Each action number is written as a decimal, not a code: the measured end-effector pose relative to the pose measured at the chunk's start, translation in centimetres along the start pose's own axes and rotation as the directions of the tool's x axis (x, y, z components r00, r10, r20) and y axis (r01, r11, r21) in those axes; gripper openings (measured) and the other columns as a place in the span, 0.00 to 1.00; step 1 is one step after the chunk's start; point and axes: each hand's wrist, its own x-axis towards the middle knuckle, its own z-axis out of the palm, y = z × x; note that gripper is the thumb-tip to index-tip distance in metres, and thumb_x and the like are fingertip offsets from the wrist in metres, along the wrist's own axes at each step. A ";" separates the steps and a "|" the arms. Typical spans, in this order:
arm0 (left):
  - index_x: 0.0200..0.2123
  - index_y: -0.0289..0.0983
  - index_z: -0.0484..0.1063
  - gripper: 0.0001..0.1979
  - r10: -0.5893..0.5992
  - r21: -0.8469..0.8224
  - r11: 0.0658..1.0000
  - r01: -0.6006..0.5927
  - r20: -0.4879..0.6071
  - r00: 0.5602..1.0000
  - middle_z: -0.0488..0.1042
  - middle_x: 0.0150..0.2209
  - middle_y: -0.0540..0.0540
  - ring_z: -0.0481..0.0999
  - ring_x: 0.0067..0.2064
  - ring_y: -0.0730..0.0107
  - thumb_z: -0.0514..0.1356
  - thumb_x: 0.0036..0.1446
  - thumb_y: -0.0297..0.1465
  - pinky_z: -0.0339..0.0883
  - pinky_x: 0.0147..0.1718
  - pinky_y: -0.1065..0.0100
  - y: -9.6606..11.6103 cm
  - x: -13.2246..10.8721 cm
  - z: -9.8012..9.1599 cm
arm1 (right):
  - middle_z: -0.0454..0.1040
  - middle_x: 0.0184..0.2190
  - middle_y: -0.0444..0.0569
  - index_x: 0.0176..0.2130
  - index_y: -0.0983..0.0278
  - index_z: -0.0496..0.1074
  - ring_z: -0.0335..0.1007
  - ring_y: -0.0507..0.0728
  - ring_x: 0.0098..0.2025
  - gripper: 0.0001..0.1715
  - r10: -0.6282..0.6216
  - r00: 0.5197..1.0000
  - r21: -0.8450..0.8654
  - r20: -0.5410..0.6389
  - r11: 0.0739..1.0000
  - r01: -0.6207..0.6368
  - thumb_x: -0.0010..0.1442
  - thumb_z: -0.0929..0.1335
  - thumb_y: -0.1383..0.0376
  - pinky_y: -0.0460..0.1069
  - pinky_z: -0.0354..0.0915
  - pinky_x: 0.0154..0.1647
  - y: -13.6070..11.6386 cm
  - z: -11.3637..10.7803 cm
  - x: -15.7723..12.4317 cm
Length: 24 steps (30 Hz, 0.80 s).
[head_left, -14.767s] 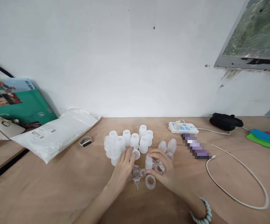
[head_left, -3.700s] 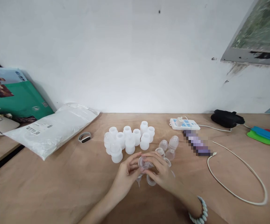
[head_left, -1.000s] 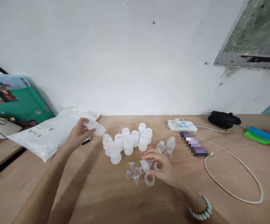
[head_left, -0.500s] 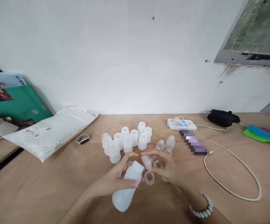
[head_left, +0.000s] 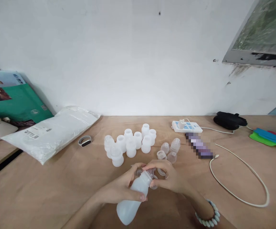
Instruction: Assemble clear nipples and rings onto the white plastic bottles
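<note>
A translucent white baby bottle (head_left: 129, 208) lies tilted in my left hand (head_left: 119, 189), whose fingers and thumb wrap round its body. My right hand (head_left: 170, 178) pinches a clear bottle collar (head_left: 148, 174) at the bottle's neck; the two touch there. Whether the collar is threaded on, I cannot tell. Behind my right hand are clear domed caps (head_left: 175, 145) and a ribbed ring (head_left: 162, 155). Other clear parts under my fingers are partly hidden. Farther back stands a cluster of several small white wide-necked bottles (head_left: 131, 148), and the leftmost carries a clear dome.
A white plastic parcel (head_left: 54, 133) and a grey fitness band (head_left: 84, 141) lie to the left. On the right are a power strip (head_left: 187, 126), a phone (head_left: 198, 145), a looped white cable (head_left: 254, 176), a black pouch (head_left: 230, 121) and coloured spatulas (head_left: 268, 136).
My right hand has brought the clear collar left and down onto the bottle's neck, covering the loose ring on the table. The bottle has shifted slightly down and right.
</note>
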 end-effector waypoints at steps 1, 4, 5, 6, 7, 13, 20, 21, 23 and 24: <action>0.59 0.44 0.53 0.38 -0.004 0.037 0.999 0.005 -0.026 1.000 0.72 0.46 0.48 0.77 0.42 0.66 0.69 0.50 0.28 0.69 0.40 0.64 0.0 -0.1 0.1 | 0.80 0.35 0.49 0.45 0.62 0.79 0.74 0.56 0.35 0.23 0.018 1.000 0.005 -0.001 1.000 -0.018 0.54 0.76 0.52 0.50 0.69 0.37 0.1 0.0 0.0; 0.61 0.43 0.49 0.41 -0.007 0.086 0.996 0.013 -0.069 0.998 0.73 0.43 0.49 0.76 0.43 0.65 0.68 0.50 0.26 0.69 0.41 0.63 0.0 -0.2 0.2 | 0.80 0.38 0.50 0.46 0.61 0.79 0.74 0.57 0.38 0.24 0.059 0.998 0.080 0.036 0.995 -0.061 0.53 0.76 0.51 0.50 0.69 0.40 0.3 -0.1 0.1; 0.61 0.42 0.49 0.41 -0.011 0.072 0.997 0.016 -0.065 0.998 0.74 0.42 0.49 0.77 0.42 0.65 0.69 0.50 0.26 0.68 0.40 0.64 0.0 -0.2 0.2 | 0.80 0.40 0.50 0.47 0.61 0.79 0.74 0.57 0.41 0.24 0.063 0.996 0.112 0.055 0.991 -0.069 0.53 0.76 0.52 0.51 0.69 0.42 0.2 -0.2 0.1; 0.60 0.41 0.49 0.41 -0.017 0.050 0.999 0.020 -0.058 0.998 0.75 0.41 0.49 0.77 0.42 0.65 0.69 0.49 0.26 0.68 0.39 0.64 0.0 -0.2 0.1 | 0.80 0.42 0.51 0.47 0.60 0.79 0.74 0.58 0.44 0.24 0.059 0.996 0.141 0.074 0.988 -0.069 0.53 0.77 0.54 0.51 0.69 0.44 0.2 -0.4 0.1; 0.59 0.40 0.50 0.40 -0.022 0.031 0.999 0.023 -0.054 0.998 0.77 0.40 0.49 0.77 0.41 0.65 0.69 0.49 0.27 0.68 0.38 0.65 0.0 -0.1 0.0 | 0.79 0.43 0.51 0.48 0.60 0.79 0.74 0.58 0.45 0.24 0.049 0.995 0.165 0.086 0.984 -0.063 0.52 0.77 0.55 0.51 0.68 0.45 0.1 -0.5 0.2; 0.44 0.37 0.61 0.27 -0.025 0.028 0.999 0.030 -0.160 0.987 0.78 0.37 0.47 0.78 0.38 0.64 0.72 0.44 0.30 0.65 0.34 0.67 -0.9 0.6 -0.5 | 0.79 0.48 0.52 0.48 0.58 0.78 0.73 0.59 0.50 0.20 -0.017 0.996 0.234 0.083 0.972 -0.003 0.54 0.77 0.60 0.54 0.68 0.50 0.1 -1.1 0.1; 0.37 0.36 0.65 0.23 -0.019 -0.120 0.993 -0.002 -0.171 0.985 0.79 0.38 0.46 0.80 0.37 0.64 0.73 0.44 0.37 0.68 0.35 0.67 -0.4 0.4 -0.4 | 0.79 0.48 0.51 0.48 0.56 0.78 0.72 0.58 0.51 0.19 -0.046 0.996 0.223 0.070 0.974 0.029 0.56 0.77 0.65 0.54 0.68 0.51 0.0 -1.2 0.0; 0.38 0.36 0.67 0.23 -0.029 -0.154 0.988 0.004 -0.159 0.987 0.79 0.38 0.45 0.80 0.37 0.63 0.73 0.45 0.38 0.69 0.35 0.67 -0.3 0.4 -0.4 | 0.79 0.48 0.51 0.48 0.56 0.78 0.72 0.58 0.52 0.19 -0.056 0.996 0.222 0.065 0.974 0.040 0.56 0.76 0.65 0.54 0.68 0.51 0.0 -1.2 0.0; 0.40 0.35 0.69 0.25 -0.047 -0.216 0.976 0.016 -0.136 0.990 0.79 0.39 0.43 0.81 0.35 0.62 0.73 0.46 0.42 0.70 0.32 0.67 -0.2 0.4 -0.5 | 0.79 0.49 0.50 0.49 0.55 0.78 0.71 0.58 0.52 0.19 -0.076 0.996 0.224 0.047 0.972 0.064 0.57 0.76 0.67 0.54 0.68 0.52 -0.1 -1.2 0.1; 0.41 0.34 0.70 0.26 -0.054 -0.240 0.970 0.023 -0.125 0.991 0.80 0.37 0.42 0.80 0.33 0.63 0.72 0.46 0.45 0.70 0.30 0.68 -0.4 0.5 -0.6 | 0.79 0.49 0.50 0.49 0.54 0.78 0.71 0.58 0.53 0.19 -0.083 0.996 0.226 0.038 0.971 0.072 0.57 0.76 0.67 0.54 0.68 0.52 -0.1 -1.2 0.1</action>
